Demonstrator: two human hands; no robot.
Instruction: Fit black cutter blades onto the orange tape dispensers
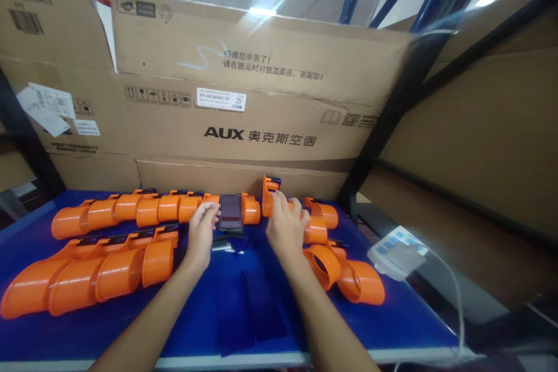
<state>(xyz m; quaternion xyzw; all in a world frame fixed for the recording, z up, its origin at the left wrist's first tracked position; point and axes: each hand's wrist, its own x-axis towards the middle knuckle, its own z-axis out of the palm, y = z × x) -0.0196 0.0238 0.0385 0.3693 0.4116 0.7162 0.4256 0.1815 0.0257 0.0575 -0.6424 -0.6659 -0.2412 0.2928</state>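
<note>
Orange piece [266, 203] in right hand [284, 224], near tabletop's [192, 325] back edge

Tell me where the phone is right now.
In the head view, the phone is toward the back of the blue table, between the left hand and right hand, nearer the left.
</note>
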